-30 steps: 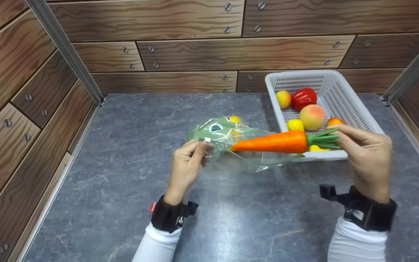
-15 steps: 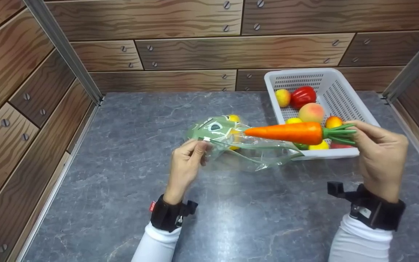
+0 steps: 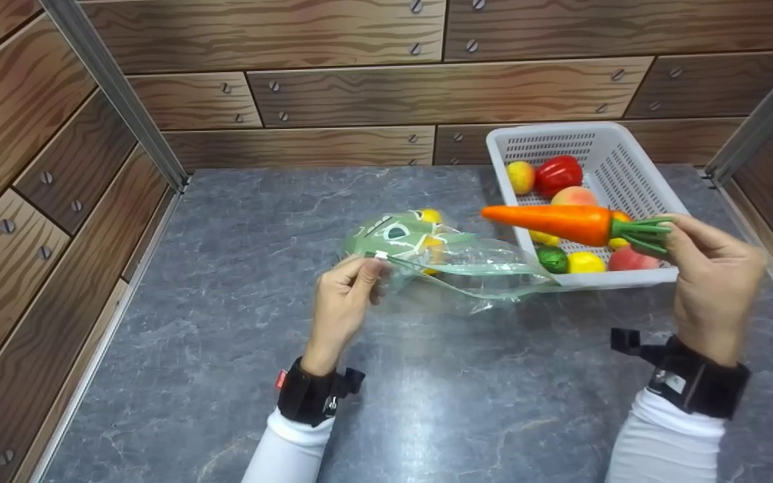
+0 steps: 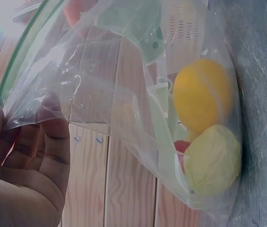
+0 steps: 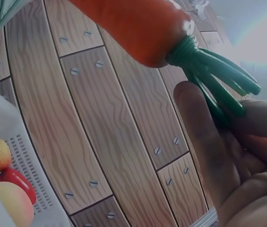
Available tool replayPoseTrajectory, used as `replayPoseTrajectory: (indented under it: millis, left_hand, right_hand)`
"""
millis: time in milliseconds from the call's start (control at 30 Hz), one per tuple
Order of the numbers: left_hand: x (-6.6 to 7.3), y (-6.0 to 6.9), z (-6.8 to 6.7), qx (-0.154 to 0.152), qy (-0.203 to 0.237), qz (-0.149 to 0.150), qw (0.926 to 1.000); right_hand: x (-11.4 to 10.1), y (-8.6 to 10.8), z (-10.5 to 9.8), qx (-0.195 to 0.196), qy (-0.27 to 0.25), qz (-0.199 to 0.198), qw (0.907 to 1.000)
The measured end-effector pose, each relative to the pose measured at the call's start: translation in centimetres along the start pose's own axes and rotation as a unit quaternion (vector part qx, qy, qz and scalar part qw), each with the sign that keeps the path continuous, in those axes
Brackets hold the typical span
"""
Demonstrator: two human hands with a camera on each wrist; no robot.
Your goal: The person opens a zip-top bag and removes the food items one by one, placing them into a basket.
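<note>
My left hand pinches the zipper corner of a clear zip bag with green print, holding its mouth apart. Inside the bag, in the left wrist view, are a yellow fruit, a pale green round piece and a bit of something red. By its green stalks, my right hand holds an orange carrot, tip pointing left. The carrot hangs over the basket, apart from the bag. The stalks sit between thumb and fingers in the right wrist view.
A white perforated basket stands at the back right. It holds a red bell pepper, a peach, a lemon, a small green melon-like piece and more fruit. Wood-patterned walls close off the back and sides.
My right hand has moved right and away from me, drawing the carrot's tip off the bag and over the basket. My left hand and the bag stay nearly where they were.
</note>
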State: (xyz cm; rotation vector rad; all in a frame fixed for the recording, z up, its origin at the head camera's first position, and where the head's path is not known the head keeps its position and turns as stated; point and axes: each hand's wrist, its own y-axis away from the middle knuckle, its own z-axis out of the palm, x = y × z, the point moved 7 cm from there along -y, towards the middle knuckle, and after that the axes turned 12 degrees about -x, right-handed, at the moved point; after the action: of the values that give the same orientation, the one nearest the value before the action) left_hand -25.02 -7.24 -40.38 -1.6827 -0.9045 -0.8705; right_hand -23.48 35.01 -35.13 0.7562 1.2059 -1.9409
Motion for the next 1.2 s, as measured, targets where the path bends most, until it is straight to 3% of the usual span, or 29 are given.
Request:
replayPoseTrajectory:
  millis: [133,233,300,400,533,667,933,1100,1200]
  left_hand:
    - [0.0,0.0,0.0,0.001,-0.003,-0.003,1.0000]
    - [0.0,0.0,0.0,0.001,-0.003,-0.005,1.0000]
    - [0.0,0.0,0.0,0.001,-0.003,-0.006,1.0000]
    - [0.0,0.0,0.0,0.000,-0.003,-0.006,1.0000]
    - [0.0,0.0,0.0,0.001,-0.002,-0.006,1.0000]
    - [0.1,0.0,0.0,0.000,-0.004,-0.004,1.0000]
    - [0.1,-0.1,0.0,-0.003,-0.006,-0.003,1.0000]
    - [0.1,-0.1,0.0,-0.003,-0.002,-0.001,1.0000]
    - [0.1,-0.1,0.0,-0.003,-0.001,0.002,1.0000]
  right_hand:
    - [0.1,-0.1,-0.4,0.032,0.052,-0.006,0.9981]
    - [0.1,-0.2,-0.7,0.057,0.127,-0.012,0.9902]
    - [0.1,-0.3,-0.8,0.071,0.204,-0.012,0.9764]
    - [0.2,-0.4,-0.8,0.081,0.320,-0.013,0.9438]
    - [0.8,-0.7,-0.8,0.079,0.417,-0.023,0.9053]
    - [1.5,-0.9,-0.9,0.065,0.461,-0.035,0.8842]
    - [3.4,-1.1,-0.5,0.016,0.496,-0.035,0.8675]
    - [4.1,-1.1,-0.2,-0.008,0.520,-0.048,0.8529]
    - [4.7,-1.2,-0.2,-0.014,0.543,-0.042,0.8385]
